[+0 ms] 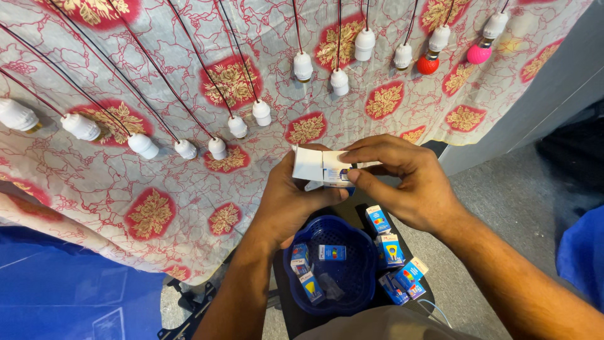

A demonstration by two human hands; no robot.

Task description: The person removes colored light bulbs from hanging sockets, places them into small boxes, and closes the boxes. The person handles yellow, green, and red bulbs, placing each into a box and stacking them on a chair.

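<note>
My left hand [290,203] and my right hand [409,179] together hold a small white and blue bulb box [321,169] in front of me. The left hand grips it from below. The right hand's thumb and fingers pinch its right end, where a flap stands open. Below the hands sits a blue plastic basket [352,283] holding several small blue bulb boxes. More such boxes [393,249] lie beside it on a dark stool.
A white and red patterned cloth [157,189] covers the table ahead. Several white bulb holders [217,148] on dark wires lie across it. A red bulb [428,63] and a pink bulb [479,53] sit in holders at the far right. Grey floor lies to the right.
</note>
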